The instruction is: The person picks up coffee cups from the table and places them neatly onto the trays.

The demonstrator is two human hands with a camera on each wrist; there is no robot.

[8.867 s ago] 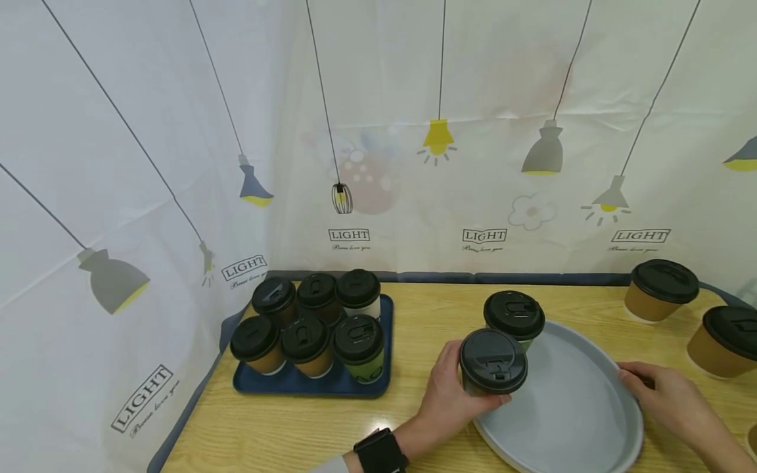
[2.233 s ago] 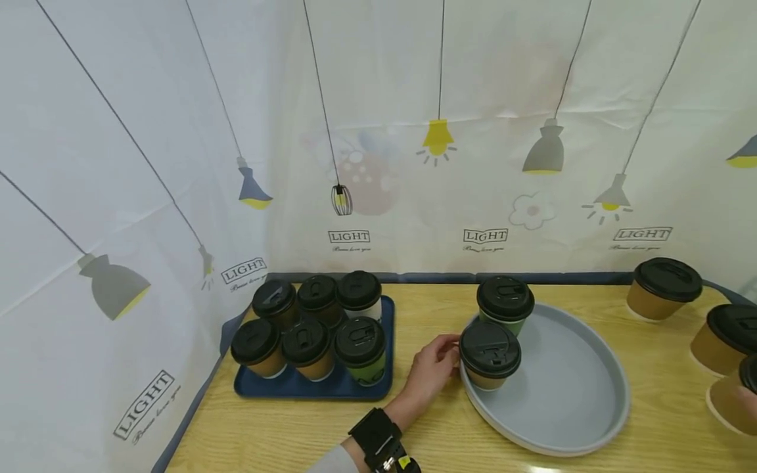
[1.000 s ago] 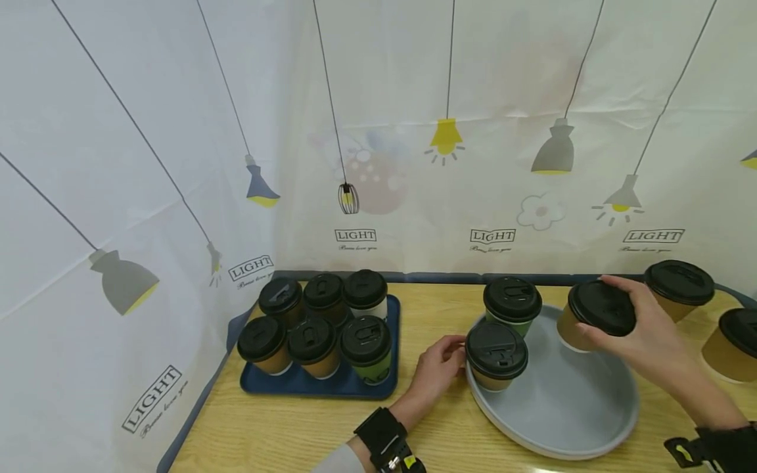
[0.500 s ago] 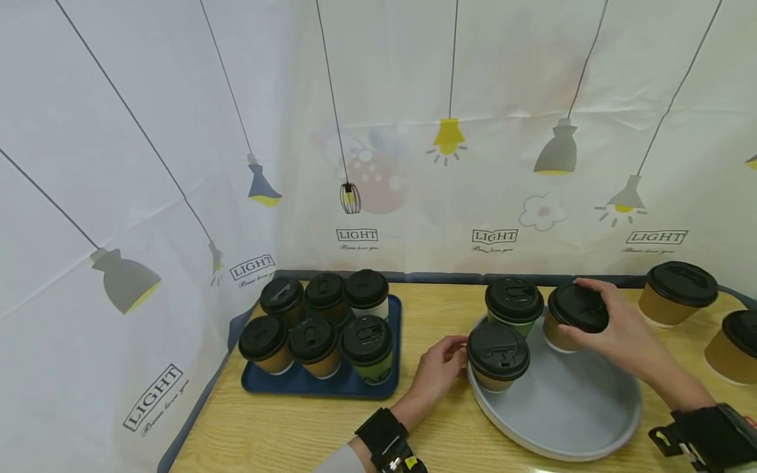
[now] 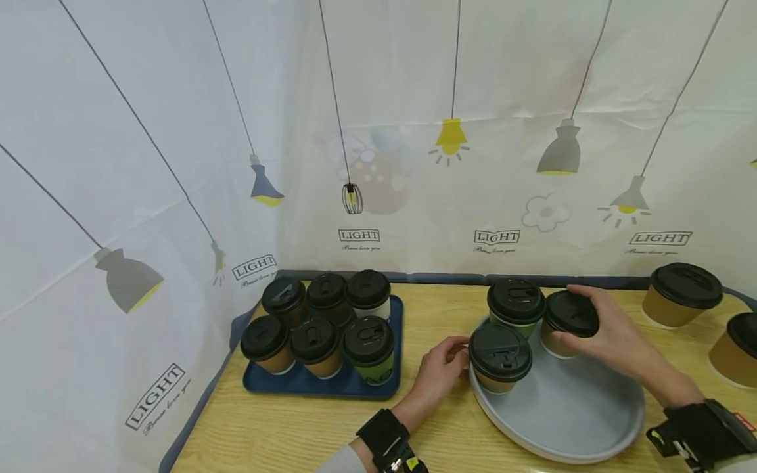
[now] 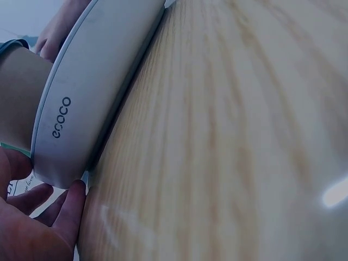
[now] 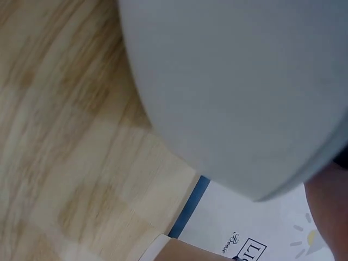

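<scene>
My right hand [image 5: 618,338] grips a brown paper coffee cup [image 5: 556,343] with a black lid. It stands upright at the back of the round grey tray [image 5: 582,414], right beside a green lidded cup [image 5: 516,302]. A second brown coffee cup [image 5: 499,382] is at the tray's left, in front of the green one. My left hand [image 5: 436,371] holds the tray's left edge; in the left wrist view its thumb [image 6: 19,165] is on the rim and its fingers are low against the side wall. The right wrist view mostly shows the tray's underside [image 7: 234,98].
A dark blue rectangular tray [image 5: 319,387] with several lidded coffee cups stands to the left. Two more brown cups, one at the back right [image 5: 674,309] and one at the right edge [image 5: 733,358], are on the wooden table [image 5: 266,433]. A printed curtain [image 5: 402,197] hangs behind.
Since the earlier frames, my right hand has taken a brown cup from the right and moved it left over the round tray, up beside the green cup. My left hand has stayed at the tray's edge.
</scene>
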